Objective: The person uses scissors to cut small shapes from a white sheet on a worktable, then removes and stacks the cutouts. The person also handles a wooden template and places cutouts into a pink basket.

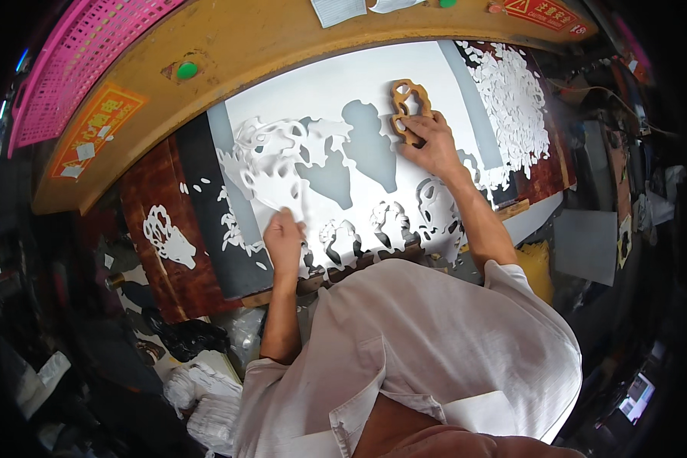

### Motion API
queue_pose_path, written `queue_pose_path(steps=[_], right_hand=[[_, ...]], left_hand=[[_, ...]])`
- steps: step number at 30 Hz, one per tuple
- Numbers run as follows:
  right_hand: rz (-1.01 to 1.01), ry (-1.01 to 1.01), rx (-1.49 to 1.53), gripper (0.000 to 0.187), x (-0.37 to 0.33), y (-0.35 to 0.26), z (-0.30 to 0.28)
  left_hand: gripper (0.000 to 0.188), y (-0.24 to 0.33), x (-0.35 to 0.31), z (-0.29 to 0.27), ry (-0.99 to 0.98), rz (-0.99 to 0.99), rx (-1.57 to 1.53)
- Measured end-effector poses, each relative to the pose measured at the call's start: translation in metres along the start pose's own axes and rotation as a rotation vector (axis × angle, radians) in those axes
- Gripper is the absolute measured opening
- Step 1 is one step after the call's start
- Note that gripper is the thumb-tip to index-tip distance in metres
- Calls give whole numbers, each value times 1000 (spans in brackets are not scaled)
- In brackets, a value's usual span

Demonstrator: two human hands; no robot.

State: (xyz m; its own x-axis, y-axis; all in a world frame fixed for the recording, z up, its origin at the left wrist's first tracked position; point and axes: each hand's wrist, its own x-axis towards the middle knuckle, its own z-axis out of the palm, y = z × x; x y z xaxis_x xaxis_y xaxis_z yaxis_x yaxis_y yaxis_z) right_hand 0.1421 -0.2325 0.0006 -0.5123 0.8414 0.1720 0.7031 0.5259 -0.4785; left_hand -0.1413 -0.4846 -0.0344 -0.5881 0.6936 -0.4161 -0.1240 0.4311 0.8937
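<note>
My right hand (433, 145) grips a golden-brown cutting die (401, 91) with a wavy outline and open holes, at the right part of a white sheet (282, 95). Dark grey openings shaped like the cut parts show in that sheet. My left hand (284, 237) is closed at the near left, its fingers pinching the lower edge of a white cut-out piece (275, 183) with holes in it. More white cut-outs lie overlapped just beyond that hand. Further cut-outs and ragged gaps run along the sheet's near edge, in front of my body.
A yellow-brown machine beam (229, 65) crosses the far side, with a green button (187, 71) on it. A pink basket (76, 69) stands at far left. Small white scraps (511, 107) heap at right. One white cut-out (168, 238) lies on the reddish-brown board at left.
</note>
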Motion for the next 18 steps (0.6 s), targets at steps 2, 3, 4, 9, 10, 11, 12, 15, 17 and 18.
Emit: queue_pose_path(steps=[2,3,4,9,10,11,12,15,17,18], right_hand=[[-67,2,-79,54,3,3,10],[-91,37,-89,54,4,6,12],[-88,41,-99,54,5,8,16],[-149,121,-120,51,12,18,25],[-158,132,-134,51,14,20,26],[-176,146,-143,51,19,20,27],[-179,162,-148,51,22,20,27],[-138,80,-102,54,38,18,20],[-150,113,-206,52,49,16,9],[-138,123,-254,51,56,14,6]], left_hand=[[45,-11,-2,-5,-37,15,496],[44,-16,-5,-7,-10,140,520],[43,-22,-12,-10,7,189,563],[34,-49,-49,-17,16,300,501],[32,-53,-52,-13,-16,412,350],[32,-56,-53,-12,-58,333,399],[32,-57,-51,-7,-30,491,460],[32,-53,-38,2,9,583,557],[33,-45,-26,5,18,541,616],[33,-41,-15,1,7,521,657]])
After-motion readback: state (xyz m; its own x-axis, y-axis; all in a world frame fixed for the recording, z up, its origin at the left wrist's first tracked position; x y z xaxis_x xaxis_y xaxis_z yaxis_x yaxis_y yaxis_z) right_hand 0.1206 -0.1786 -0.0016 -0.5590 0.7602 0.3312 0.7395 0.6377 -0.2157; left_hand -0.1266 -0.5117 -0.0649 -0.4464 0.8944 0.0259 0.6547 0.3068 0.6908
